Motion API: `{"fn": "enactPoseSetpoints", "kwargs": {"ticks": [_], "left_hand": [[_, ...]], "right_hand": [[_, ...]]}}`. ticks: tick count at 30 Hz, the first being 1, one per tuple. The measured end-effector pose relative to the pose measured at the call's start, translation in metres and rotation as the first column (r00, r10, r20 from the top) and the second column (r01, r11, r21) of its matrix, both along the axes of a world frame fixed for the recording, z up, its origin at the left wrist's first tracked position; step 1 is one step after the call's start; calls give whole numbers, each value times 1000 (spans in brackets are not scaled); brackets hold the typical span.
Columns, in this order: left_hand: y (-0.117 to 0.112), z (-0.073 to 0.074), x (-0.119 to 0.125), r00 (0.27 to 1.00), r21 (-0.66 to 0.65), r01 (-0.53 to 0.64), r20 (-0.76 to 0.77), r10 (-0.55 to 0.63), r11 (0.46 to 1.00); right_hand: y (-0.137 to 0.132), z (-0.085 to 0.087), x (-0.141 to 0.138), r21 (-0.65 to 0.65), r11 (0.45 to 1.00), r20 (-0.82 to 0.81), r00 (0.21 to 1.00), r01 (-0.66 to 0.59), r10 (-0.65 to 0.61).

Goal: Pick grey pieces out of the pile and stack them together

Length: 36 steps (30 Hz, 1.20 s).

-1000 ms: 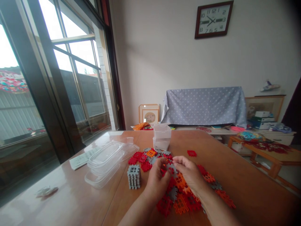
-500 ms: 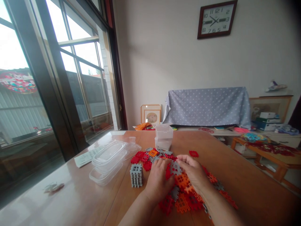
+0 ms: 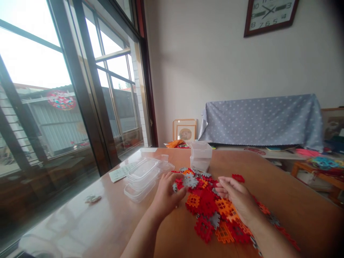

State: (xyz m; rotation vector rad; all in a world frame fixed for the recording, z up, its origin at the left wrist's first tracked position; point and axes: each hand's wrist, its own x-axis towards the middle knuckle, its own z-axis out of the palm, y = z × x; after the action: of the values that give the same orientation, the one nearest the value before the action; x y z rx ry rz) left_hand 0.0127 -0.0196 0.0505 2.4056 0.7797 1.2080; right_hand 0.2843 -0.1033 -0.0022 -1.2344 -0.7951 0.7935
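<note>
My left hand (image 3: 168, 191) is over the left side of the pile. A light grey notched building tile (image 3: 190, 181) shows at its fingertips, between thumb and forefinger. The stack of grey tiles is mostly hidden behind this hand. To the right, my right hand (image 3: 233, 191) hovers over the pile's edge with its fingers loosely extended and nothing visible in them. Between and below the hands lie red tiles (image 3: 204, 228), orange tiles (image 3: 224, 232) and grey tiles (image 3: 215, 219), overlapping one another.
Clear plastic lids and trays (image 3: 143, 172) lie left of the pile, by a printed sheet (image 3: 122, 172). Translucent boxes (image 3: 201, 157) stand behind it. A single red tile (image 3: 238, 178) lies at the right. A small crumpled packet (image 3: 92, 199) rests on the table (image 3: 107, 225).
My hands have moved apart. The grey tile that was between them has shifted left with my left hand, toward the grey stack. The camera view has turned left.
</note>
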Motion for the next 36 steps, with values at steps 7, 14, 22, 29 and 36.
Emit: {"fn": "enactPoseSetpoints", "kwargs": {"ticks": [7, 14, 22, 29, 36], "left_hand": [[26, -22, -56, 990, -211, -67, 104, 91, 975], [29, -37, -59, 993, -272, -56, 81, 80, 961], [36, -46, -61, 995, -279, -67, 55, 86, 958], [37, -51, -60, 994, -328, -36, 89, 69, 944], [34, -50, -56, 989, -360, -71, 94, 112, 930]], "right_hand": [[1, -3, 1, -23, 1000, 23, 1000, 21, -20], [2, -8, 4, -74, 997, 55, 998, 29, -25], [2, -4, 1, -71, 996, 54, 997, 56, -52], [0, -3, 3, -62, 996, 47, 997, 62, -59], [-1, -4, 3, -54, 997, 43, 998, 52, -50]]}}
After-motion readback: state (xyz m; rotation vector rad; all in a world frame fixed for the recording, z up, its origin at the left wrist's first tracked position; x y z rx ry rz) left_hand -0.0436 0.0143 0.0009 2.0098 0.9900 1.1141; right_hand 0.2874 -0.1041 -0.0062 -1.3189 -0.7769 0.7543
